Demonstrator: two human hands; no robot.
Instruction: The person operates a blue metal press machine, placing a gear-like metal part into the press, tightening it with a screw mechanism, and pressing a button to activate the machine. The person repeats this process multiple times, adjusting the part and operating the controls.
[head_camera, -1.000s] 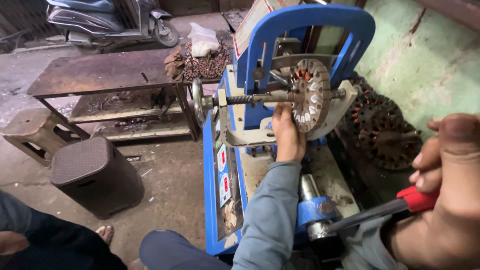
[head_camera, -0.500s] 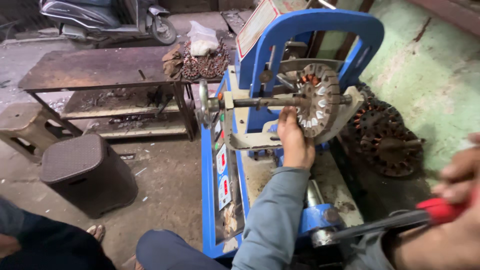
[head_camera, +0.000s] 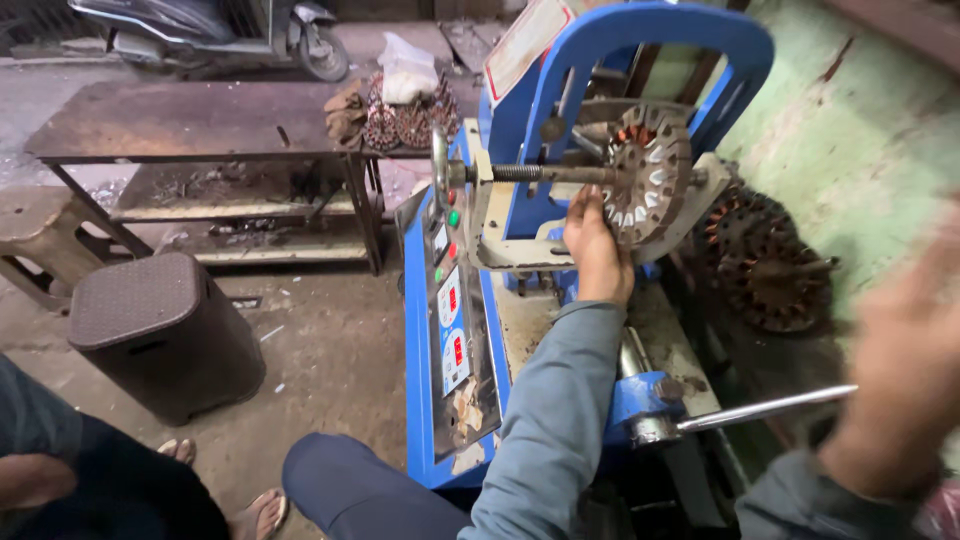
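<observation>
With the left hand (head_camera: 597, 255) cupped open-fingered against the wheel (head_camera: 648, 180) on the far blue machine (head_camera: 560, 90), and the blurred right hand (head_camera: 900, 380), grip unreadable, near the lever (head_camera: 765, 408), fingers could get pinched if the wheel turns.

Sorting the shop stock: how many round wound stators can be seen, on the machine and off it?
Round copper-wound stator on the blue machine's shaft, left hand touching it: 1
Rusty stators leaning by the green wall: 2
Total: 3
</observation>
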